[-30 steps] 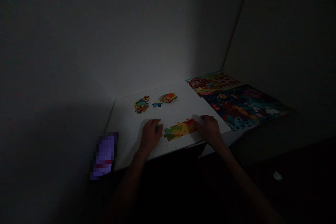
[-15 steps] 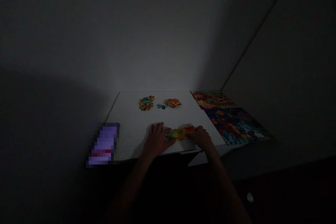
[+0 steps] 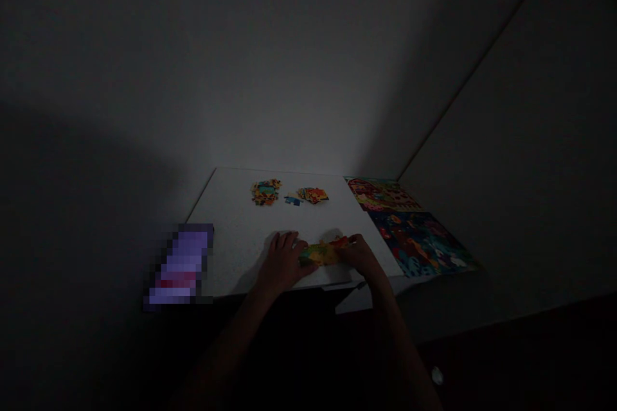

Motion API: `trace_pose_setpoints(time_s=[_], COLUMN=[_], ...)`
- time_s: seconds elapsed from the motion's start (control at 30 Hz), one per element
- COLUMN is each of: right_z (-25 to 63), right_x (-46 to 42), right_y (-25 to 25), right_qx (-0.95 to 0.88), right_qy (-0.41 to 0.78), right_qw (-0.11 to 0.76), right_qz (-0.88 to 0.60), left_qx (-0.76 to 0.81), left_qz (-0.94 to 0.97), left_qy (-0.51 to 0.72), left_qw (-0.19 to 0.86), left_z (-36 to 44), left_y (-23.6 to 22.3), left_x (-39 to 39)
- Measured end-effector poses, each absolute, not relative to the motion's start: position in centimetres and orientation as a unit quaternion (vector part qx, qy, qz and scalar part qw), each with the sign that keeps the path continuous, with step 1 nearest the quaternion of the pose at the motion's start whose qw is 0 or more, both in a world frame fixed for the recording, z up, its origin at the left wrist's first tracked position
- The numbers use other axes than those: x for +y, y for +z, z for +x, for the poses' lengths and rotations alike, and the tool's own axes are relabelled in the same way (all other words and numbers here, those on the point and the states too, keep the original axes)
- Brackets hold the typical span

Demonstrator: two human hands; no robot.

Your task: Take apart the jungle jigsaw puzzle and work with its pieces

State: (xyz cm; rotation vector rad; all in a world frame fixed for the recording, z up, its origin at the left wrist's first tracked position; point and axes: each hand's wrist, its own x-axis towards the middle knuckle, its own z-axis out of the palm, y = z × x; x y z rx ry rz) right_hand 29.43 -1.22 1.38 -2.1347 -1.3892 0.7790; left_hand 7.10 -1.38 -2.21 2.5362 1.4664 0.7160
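Note:
A short strip of joined jigsaw pieces (image 3: 322, 253), green, yellow and red, lies near the front edge of a white table (image 3: 236, 244). My left hand (image 3: 281, 263) grips the green left end between thumb and forefinger, its other fingers resting on the table. At the opposite end, my right hand (image 3: 359, 256) has its fingers closed around a red puzzle piece (image 3: 340, 241), which looks slightly raised. Part of that end is hidden by the fingers. Beyond the hands are a pile of loose puzzle pieces (image 3: 265, 192), a blue piece (image 3: 293, 199) and a reddish stack of pieces (image 3: 314, 195).
Two colourful picture sheets, a farm scene (image 3: 383, 194) and a dark blue animal scene (image 3: 419, 241), lie along the table's right side. A pixelated purple device (image 3: 180, 263) is at the left edge. A wall (image 3: 289, 77) rises behind the table. The room is dim.
My right hand has drawn a little closer to my left, and the red end of the strip now looks tilted up. The camera view has shifted slightly.

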Motion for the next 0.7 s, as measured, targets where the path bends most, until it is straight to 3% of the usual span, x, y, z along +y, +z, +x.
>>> trace_pose_setpoints(time_s=[0.1, 0.4, 0.7], right_z=[29.4, 30.8, 26.8], right_x=[-0.8, 2.8, 15.8], right_y=[2.0, 3.5, 4.1], right_qx=[-0.522, -0.56, -0.502], right_qy=[0.349, 0.402, 0.344], right_qw=[0.28, 0.295, 0.406], right_qz=[-0.726, -0.661, -0.682], left_qx=[0.489, 0.488, 0.476], left_qz=[0.837, 0.836, 0.839], left_qy=[0.237, 0.233, 0.238], left_qw=[0.07, 0.093, 0.114], left_z=[7.2, 7.4, 7.4], left_y=[-2.0, -1.6, -1.3], left_x=[-1.5, -1.8, -1.4])
